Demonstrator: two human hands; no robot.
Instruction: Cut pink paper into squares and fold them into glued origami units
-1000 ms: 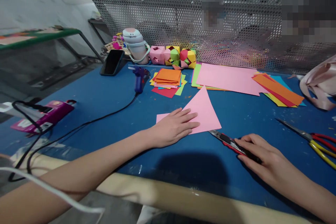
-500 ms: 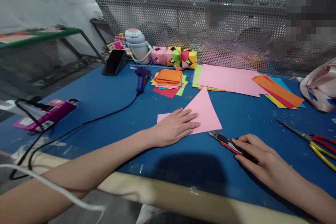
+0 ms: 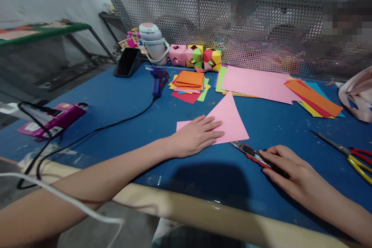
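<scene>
A pink sheet folded into a triangle lies on the blue table. My left hand rests flat on its left part, fingers stretched out and pressing the paper down. My right hand lies over the handle of a red and black utility knife, fingers curled round it. The knife's blade end points up-left and sits just below the triangle's lower right corner.
Stacks of coloured paper, a large pink sheet and orange strips lie behind. Paper cubes, a bottle, a phone, a glue gun with cord, scissors, and a magenta device are also about.
Both hands stay where they were on the paper and the knife. Only the view has shifted slightly.
</scene>
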